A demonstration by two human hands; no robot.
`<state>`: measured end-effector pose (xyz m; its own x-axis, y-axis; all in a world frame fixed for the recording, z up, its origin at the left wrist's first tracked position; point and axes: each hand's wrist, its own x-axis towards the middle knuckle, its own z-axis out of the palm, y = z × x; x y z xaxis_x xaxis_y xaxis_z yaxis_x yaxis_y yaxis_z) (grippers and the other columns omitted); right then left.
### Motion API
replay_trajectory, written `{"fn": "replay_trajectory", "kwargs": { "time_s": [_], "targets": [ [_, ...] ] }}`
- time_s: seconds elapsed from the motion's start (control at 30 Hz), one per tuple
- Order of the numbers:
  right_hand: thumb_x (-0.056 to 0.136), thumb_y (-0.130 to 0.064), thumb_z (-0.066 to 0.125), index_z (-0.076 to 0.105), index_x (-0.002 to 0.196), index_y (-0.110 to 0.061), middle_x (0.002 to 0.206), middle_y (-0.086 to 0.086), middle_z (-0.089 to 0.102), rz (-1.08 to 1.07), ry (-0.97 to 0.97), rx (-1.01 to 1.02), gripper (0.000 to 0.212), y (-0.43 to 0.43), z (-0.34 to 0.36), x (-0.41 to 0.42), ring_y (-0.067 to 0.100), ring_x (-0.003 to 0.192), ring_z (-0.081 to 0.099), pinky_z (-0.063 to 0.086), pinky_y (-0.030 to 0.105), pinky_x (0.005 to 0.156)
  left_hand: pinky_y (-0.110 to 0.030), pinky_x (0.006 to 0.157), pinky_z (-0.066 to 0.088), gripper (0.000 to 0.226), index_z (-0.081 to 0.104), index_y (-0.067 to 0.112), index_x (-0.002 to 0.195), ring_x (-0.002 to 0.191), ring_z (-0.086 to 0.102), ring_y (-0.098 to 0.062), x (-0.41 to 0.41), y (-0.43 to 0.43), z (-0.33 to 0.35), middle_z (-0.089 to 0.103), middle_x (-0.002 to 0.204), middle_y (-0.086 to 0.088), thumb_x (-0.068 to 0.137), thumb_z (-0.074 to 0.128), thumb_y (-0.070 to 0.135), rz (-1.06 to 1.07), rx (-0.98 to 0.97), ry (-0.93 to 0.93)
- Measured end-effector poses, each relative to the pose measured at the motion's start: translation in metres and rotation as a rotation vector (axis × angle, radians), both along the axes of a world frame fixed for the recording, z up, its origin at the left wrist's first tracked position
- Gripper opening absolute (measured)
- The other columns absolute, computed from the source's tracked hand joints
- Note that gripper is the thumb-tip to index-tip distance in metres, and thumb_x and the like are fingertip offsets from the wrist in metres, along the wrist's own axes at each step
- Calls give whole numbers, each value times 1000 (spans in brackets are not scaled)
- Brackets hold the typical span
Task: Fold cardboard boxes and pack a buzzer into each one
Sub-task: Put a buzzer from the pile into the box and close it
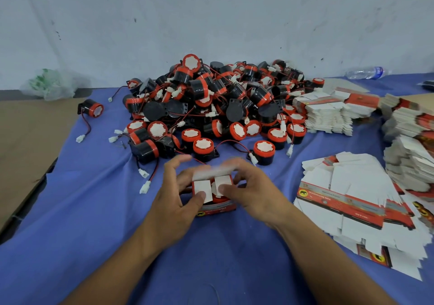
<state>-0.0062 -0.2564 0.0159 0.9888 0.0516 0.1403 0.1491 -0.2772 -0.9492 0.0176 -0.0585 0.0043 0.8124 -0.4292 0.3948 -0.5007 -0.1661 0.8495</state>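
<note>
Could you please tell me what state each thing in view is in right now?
Box: upright, side flaps folded in, lid flap not yet shut.
Left hand: holds the box, thumb on left flap.
Right hand: holds the box, thumb on right flap.
Buzzer pile: loose, unpacked.
Flat boxes: unfolded, stacked.
Water bottle: lying on its side.

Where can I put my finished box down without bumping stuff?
On the bare blue cloth left of the left hand, nearer than the lone buzzer. Crowded: the buzzer pile behind, flat box stacks on the right.
</note>
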Motion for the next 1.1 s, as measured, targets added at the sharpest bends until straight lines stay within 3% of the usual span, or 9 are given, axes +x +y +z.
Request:
{"fn": "replay_trajectory", "kwargs": {
  "time_s": [0.1, 0.2, 0.27, 0.33, 0.57, 0.73, 0.83, 0.97, 1.1],
  "targets": [
    [87, 1, 68, 76, 110, -23, 116, -11, 63, 88, -67, -175, 34, -8, 0, -3, -3, 104, 59, 48, 16, 82, -24, 94, 50, 30, 69, 18, 110, 116, 58, -1, 2, 3, 0, 64, 121, 20, 87, 57, 3, 21, 120, -176],
    [89, -43, 70, 61, 135, -37, 142, -33, 38, 265, 28, -319, 47, -17, 2, -7, -18, 129, 35, 36, 1, 95, -17, 102, 43, 36, 67, 22, 117, 127, 51, 1, 5, 11, 1, 56, 135, 13, 85, 67, 5, -38, 198, -145],
    [88, -53, 68, 52, 142, -41, 148, -34, 31, 263, 24, -416, 57, -19, 1, -9, -16, 136, 26, 32, 5, 103, -14, 106, 37, 46, 60, 24, 128, 133, 42, 4, 4, 16, 1, 48, 143, 15, 84, 67, 30, -104, 268, -121],
    [89, -44, 71, 53, 143, -35, 149, -25, 36, 215, -30, -442, 57, -19, 3, -10, -11, 137, 29, 32, 12, 110, -15, 107, 36, 52, 57, 24, 133, 134, 40, 5, 3, 16, 0, 46, 145, 15, 84, 69, 39, -81, 292, -150],
    [91, -30, 73, 66, 129, -32, 126, -15, 54, 131, -102, -338, 38, -9, 1, -9, -2, 118, 52, 47, 14, 94, -21, 100, 46, 40, 61, 22, 125, 124, 55, -3, 0, 14, 1, 60, 132, 21, 90, 65, 5, -76, 108, 5],
    [98, -36, 62, 64, 133, -27, 118, -7, 58, 116, -149, -347, 36, -5, 1, -9, 9, 109, 58, 53, 29, 89, -16, 104, 40, 37, 56, 30, 130, 130, 47, 4, 0, 13, 1, 54, 139, 18, 97, 51, 15, -58, 122, 43],
    [99, -37, 60, 65, 131, -27, 111, -9, 61, 108, -164, -373, 34, -6, 3, -9, 8, 105, 59, 52, 28, 88, -10, 103, 37, 50, 40, 29, 143, 129, 42, 12, -1, 12, 2, 47, 140, 23, 93, 46, 31, -53, 175, 63],
    [99, -38, 59, 67, 129, -29, 106, -9, 60, 95, -148, -384, 32, -7, 5, -10, 8, 102, 59, 52, 30, 87, 0, 95, 31, 66, 13, 31, 148, 120, 34, 29, -2, 11, 2, 34, 137, 37, 92, 48, 33, -91, 251, 61],
    [98, -42, 57, 65, 131, -33, 104, -4, 59, 101, -117, -403, 35, -8, 10, -11, 11, 100, 59, 51, 32, 87, -5, 100, 34, 82, -9, 36, 149, 133, 27, 20, -3, 10, 1, 13, 155, 34, 93, 50, 28, -158, 242, 87]
  ]
}}
